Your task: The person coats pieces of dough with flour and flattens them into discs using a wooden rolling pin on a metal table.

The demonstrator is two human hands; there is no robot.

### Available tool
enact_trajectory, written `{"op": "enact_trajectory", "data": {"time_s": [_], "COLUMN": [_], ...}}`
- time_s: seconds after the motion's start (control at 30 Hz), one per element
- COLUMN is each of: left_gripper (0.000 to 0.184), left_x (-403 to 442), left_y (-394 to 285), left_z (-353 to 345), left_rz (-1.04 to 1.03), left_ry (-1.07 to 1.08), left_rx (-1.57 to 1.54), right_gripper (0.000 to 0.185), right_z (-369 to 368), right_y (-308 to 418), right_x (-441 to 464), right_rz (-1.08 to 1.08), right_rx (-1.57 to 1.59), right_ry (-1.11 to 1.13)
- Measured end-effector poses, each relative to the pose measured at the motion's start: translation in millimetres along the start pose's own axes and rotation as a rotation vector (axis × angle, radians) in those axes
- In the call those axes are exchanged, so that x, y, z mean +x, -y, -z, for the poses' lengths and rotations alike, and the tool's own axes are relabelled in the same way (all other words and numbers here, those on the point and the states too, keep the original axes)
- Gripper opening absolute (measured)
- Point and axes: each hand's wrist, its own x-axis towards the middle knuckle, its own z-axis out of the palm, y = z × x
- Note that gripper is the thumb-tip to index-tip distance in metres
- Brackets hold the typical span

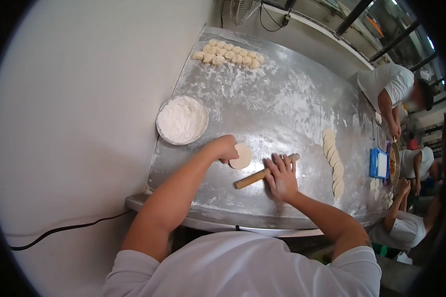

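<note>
A flat, round dough wrapper [241,157] lies on the metal table, and my left hand [227,149] pinches its left edge between closed fingers. To the right of it, a wooden rolling pin [252,179] lies at a slant on the tabletop. My right hand [281,177] holds the pin down from above, its fingers laid across the pin's right half. A small gap separates the pin from the wrapper.
A bowl of flour [182,120] stands near the wall. Small dough pieces [230,53] sit in rows at the far left. Overlapping wrappers [333,161] form a line on the right. Beyond are a blue scale [379,163], a pan of filling [394,164] and several people.
</note>
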Motion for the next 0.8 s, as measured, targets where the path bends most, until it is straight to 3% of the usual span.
{"op": "enact_trajectory", "data": {"time_s": [0.07, 0.17, 0.27, 0.37, 0.43, 0.53, 0.63, 0.8], "left_gripper": [0.034, 0.046, 0.046, 0.04, 0.036, 0.038, 0.043, 0.047], "left_x": [-30.9, -34.8, -6.7, -11.3, -7.5, 3.6, -3.9, -16.3], "left_y": [-24.4, -28.2, -10.7, -14.4, -10.5, 6.5, 5.7, -12.8], "left_z": [11.6, -5.2, -14.8, -8.9, -8.6, -9.1, 3.1, -7.4], "left_rz": [0.037, -0.071, -0.127, -0.15, -0.195, -0.158, -0.067, -0.117], "left_ry": [0.025, -0.302, -0.5, -0.445, -0.398, -0.15, 0.044, -0.298], "left_rx": [0.04, 0.231, 0.209, 0.071, -0.068, -0.436, -0.07, 0.295], "right_gripper": [0.06, 0.068, 0.07, 0.065, 0.059, 0.051, 0.053, 0.07], "right_z": [3.2, -3.0, -13.6, -13.9, -19.4, 0.2, 1.3, -9.7], "right_y": [6.7, 28.3, 33.2, 26.1, 13.7, 0.6, 4.0, 36.1], "right_x": [51.9, 149.4, 203.5, 150.7, 81.8, 3.2, 31.7, 174.9], "right_rz": [-0.04, -0.121, -0.23, -0.166, -0.126, -0.048, -0.059, -0.181], "right_rx": [0.0, -0.051, 0.031, 0.098, -0.019, 0.03, 0.013, 0.002], "right_ry": [0.048, -0.078, -0.285, -0.274, -0.158, -0.006, 0.016, -0.168]}}
